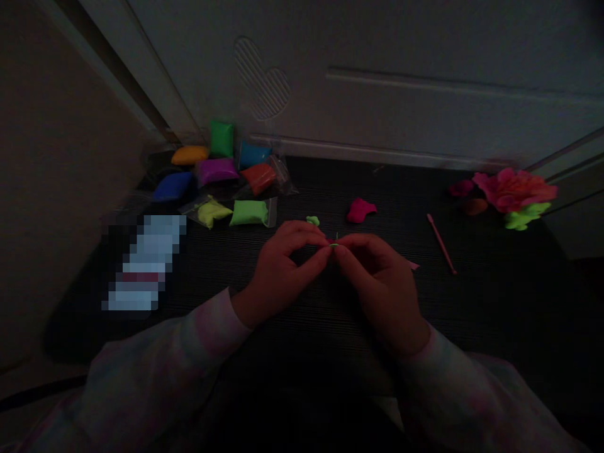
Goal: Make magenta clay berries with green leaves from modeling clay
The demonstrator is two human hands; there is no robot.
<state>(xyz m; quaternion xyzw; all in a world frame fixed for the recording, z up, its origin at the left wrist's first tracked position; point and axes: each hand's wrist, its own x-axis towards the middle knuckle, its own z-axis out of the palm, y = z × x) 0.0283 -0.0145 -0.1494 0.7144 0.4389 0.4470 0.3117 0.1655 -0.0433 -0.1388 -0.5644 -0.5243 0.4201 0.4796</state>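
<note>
My left hand (pixel 289 267) and my right hand (pixel 384 286) meet above the dark table, fingertips pinched together. Between them is a small piece of green modelling clay (pixel 334 245), with a bit of dark red showing beside it; most of it is hidden by the fingers. Just behind my left fingers lies a light green lump of clay (pixel 313 221). Farther back, past my right fingertips, rests a bigger pink lump of clay (pixel 361 211). A pink scrap (pixel 413 265) pokes out beside my right hand.
Several bags of coloured clay, among them a lime green one (pixel 250 212), cluster at the back left. Nearer stands a blurred, lit screen (pixel 146 261). A pink stick tool (pixel 441 244) lies right, before a pink clay flower (pixel 514 189). A pale panel (pixel 401 113) borders the table's back.
</note>
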